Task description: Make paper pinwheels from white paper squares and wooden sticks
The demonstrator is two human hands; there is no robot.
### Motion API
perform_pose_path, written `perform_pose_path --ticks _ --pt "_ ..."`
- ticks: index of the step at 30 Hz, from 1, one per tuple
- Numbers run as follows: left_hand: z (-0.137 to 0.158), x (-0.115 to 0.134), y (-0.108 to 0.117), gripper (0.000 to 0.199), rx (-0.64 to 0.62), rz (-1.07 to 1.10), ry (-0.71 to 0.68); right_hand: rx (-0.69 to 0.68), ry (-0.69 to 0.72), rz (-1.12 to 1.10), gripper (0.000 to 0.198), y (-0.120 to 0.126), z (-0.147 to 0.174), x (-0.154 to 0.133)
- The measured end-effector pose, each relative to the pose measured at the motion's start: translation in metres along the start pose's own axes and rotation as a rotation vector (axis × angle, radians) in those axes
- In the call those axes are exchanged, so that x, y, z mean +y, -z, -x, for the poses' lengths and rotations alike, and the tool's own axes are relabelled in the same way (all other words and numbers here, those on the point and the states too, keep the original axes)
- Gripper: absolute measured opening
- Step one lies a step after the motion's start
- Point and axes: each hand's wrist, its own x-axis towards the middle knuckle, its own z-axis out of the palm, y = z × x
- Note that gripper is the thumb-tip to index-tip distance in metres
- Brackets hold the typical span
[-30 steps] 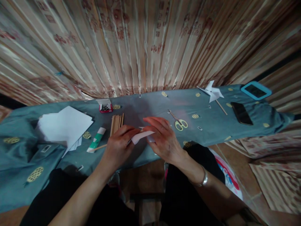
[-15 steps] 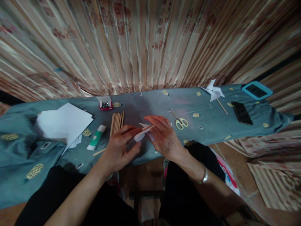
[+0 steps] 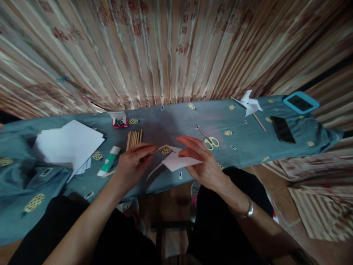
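Note:
Between the thumb and fingers of my left hand (image 3: 135, 162) is a thin wooden stick (image 3: 161, 148). Its back end shows on the near side of my wrist, and its front tip reaches to the folded white paper pinwheel (image 3: 178, 162). My right hand (image 3: 202, 162) grips that pinwheel, thumb below and fingers above, with one paper blade hanging down to the left. Whether the stick tip touches the paper I cannot tell. Beyond my left hand lies a row of wooden sticks (image 3: 134, 139), with a green and white glue stick (image 3: 109, 161) beside my wrist.
White paper sheets (image 3: 82, 141) are piled at the left. A small red box of metal pins (image 3: 120, 122) stands open at the back. Yellow-handled scissors (image 3: 211, 142) lie beyond my right hand. Farther right are a pinwheel on a stick (image 3: 250, 105), a black phone (image 3: 283, 129) and a blue-framed device (image 3: 301, 103).
My hands have moved apart a little. The pinwheel has turned and spread out, now held by my right hand, and the stick's front end has come into view from my left fingers.

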Motion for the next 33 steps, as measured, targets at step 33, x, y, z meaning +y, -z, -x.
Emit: perform_pose_path --ticks 33 --pt "-0.001 0.011 -0.017 0.028 -0.114 0.402 0.423 -0.095 -0.997 -1.231 0.031 -0.029 -0.018 0.012"
